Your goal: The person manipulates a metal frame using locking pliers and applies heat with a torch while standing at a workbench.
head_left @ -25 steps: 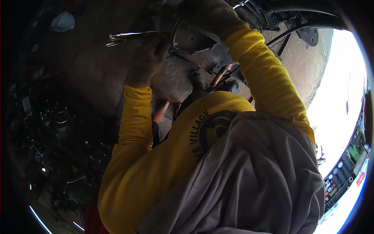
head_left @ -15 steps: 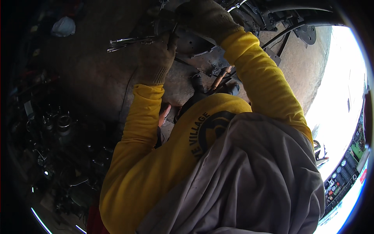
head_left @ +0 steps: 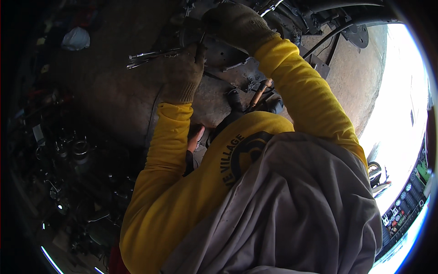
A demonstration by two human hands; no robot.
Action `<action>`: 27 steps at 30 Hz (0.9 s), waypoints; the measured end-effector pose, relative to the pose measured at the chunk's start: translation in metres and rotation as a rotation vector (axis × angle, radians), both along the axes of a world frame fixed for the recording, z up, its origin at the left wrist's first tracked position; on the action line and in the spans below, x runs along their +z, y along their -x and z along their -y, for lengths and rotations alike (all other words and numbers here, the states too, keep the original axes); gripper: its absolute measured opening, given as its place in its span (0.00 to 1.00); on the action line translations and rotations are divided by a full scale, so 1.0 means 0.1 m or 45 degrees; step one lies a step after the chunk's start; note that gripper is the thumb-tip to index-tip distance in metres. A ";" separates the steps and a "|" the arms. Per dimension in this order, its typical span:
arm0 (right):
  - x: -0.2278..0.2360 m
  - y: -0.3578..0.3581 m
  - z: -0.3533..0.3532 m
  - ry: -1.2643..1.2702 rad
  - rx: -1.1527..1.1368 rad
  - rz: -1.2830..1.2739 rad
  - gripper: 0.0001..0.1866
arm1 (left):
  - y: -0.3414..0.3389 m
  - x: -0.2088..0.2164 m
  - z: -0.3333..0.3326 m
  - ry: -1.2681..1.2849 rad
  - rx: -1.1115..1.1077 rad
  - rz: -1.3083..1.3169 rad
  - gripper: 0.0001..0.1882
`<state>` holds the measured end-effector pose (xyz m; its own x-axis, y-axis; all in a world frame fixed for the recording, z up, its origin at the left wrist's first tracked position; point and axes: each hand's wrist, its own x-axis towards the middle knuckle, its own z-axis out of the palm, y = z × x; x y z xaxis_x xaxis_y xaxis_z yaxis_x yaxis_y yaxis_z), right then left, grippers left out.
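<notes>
My left hand (head_left: 181, 73), in a worn brown glove, reaches up to a dark, greasy metal wheel assembly (head_left: 228, 55); its fingers curl around the edge of a dark round part (head_left: 190, 33). My right hand (head_left: 237, 23), also gloved, is pressed over the top of the same assembly, and what its fingers grip is hidden. Both arms wear yellow sleeves. A pair of long steel wrenches (head_left: 148, 57) lies just left of my left hand.
An orange-handled tool (head_left: 259, 92) lies below the assembly near my chest. Black hoses (head_left: 331, 34) run off to the upper right. Dark metal parts and rings (head_left: 75, 150) clutter the left side. A white bag (head_left: 75, 39) sits at upper left. The bright street lies to the right.
My left hand has crept up and to the right, closer to the round part. My right hand stays on top of the assembly.
</notes>
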<state>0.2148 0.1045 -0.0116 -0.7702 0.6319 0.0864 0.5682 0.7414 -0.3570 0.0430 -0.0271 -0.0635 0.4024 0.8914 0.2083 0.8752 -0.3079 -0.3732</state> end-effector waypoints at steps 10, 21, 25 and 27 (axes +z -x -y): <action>0.00 -0.23 0.17 0.186 -0.313 -0.207 0.17 | -0.03 0.00 0.00 0.044 0.049 0.060 0.13; -0.69 -2.11 1.21 0.301 -1.049 -0.603 0.15 | 0.00 -0.13 -0.12 0.091 0.072 0.789 0.05; -0.91 -2.25 1.70 0.644 -1.386 -0.764 0.16 | 0.10 -0.13 -0.14 -0.208 -0.188 0.254 0.03; -0.98 -2.26 1.86 0.686 -1.382 -0.788 0.17 | 0.10 -0.01 -0.07 -0.230 -0.162 0.178 0.04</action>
<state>0.4404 -0.0815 -0.1095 0.2068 0.9545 -0.2148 0.4135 -0.2842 -0.8650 0.0334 -0.0197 -0.0649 0.4649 0.7790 0.4208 0.8807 -0.3582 -0.3099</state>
